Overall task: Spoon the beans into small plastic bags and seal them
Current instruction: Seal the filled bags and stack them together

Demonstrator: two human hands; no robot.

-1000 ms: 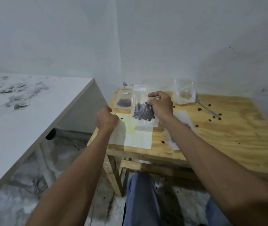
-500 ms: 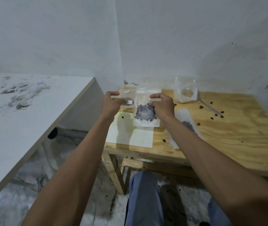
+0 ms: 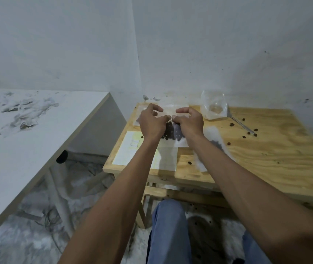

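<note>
A small clear plastic bag (image 3: 172,133) with dark beans in it lies flat on the wooden table (image 3: 266,149). My left hand (image 3: 151,121) and my right hand (image 3: 188,121) rest side by side on its upper part, thumbs and fingertips meeting and pinching along the top strip of the bag. A metal spoon (image 3: 242,125) lies to the right, beside an upright, nearly empty clear bag (image 3: 214,107). Another bag with beans (image 3: 217,146) lies under my right forearm. A further small bag (image 3: 137,119) is partly hidden behind my left hand.
Loose beans (image 3: 244,137) are scattered over the table's right half. A sheet of white paper (image 3: 130,151) lies at the table's front left. A white table (image 3: 28,134) stands to the left, walls close behind. My knees in blue trousers (image 3: 169,231) are below.
My left hand has come from the left edge of the table onto the bag's top, next to my right hand. Both hands now pinch along the top strip.
</note>
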